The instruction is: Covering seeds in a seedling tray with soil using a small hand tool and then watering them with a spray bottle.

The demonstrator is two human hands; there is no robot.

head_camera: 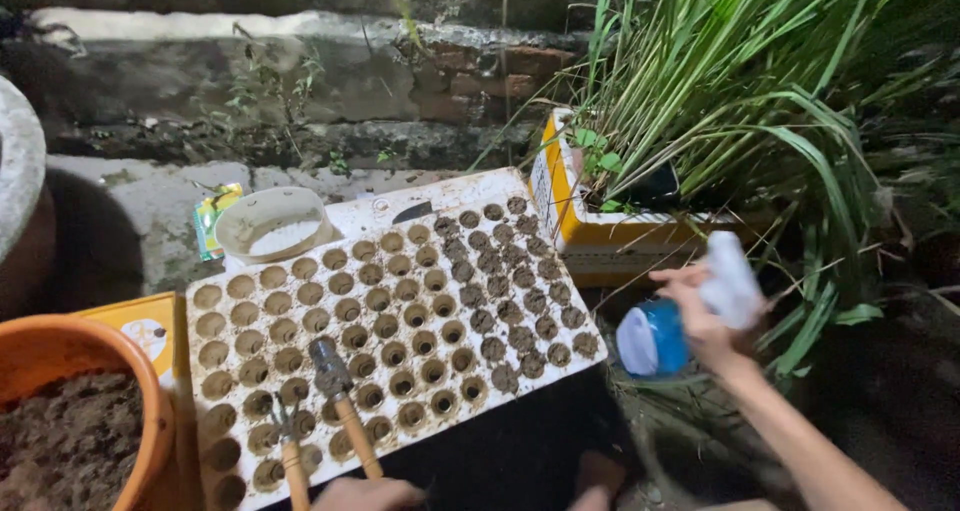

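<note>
My right hand [705,316] is raised to the right of the tray and grips a blue spray bottle [655,339] with a white trigger head [730,279]; both are motion-blurred. A white seedling tray [390,316] with many round cells lies in the middle, and its far right cells are filled with dark soil. Two wooden-handled tools rest on its near left part: a small trowel [340,396] and a hand fork [290,446]. Only a sliver of my left hand [368,494] shows at the bottom edge. It touches the end of the trowel's handle, and its grip is hidden.
An orange pot of soil [70,421] sits at the near left beside a yellow box [150,331]. A white bowl [270,223] and a green packet [212,216] lie behind the tray. A yellow-and-white box [590,236] holds tall grass [720,91]. A brick wall stands behind.
</note>
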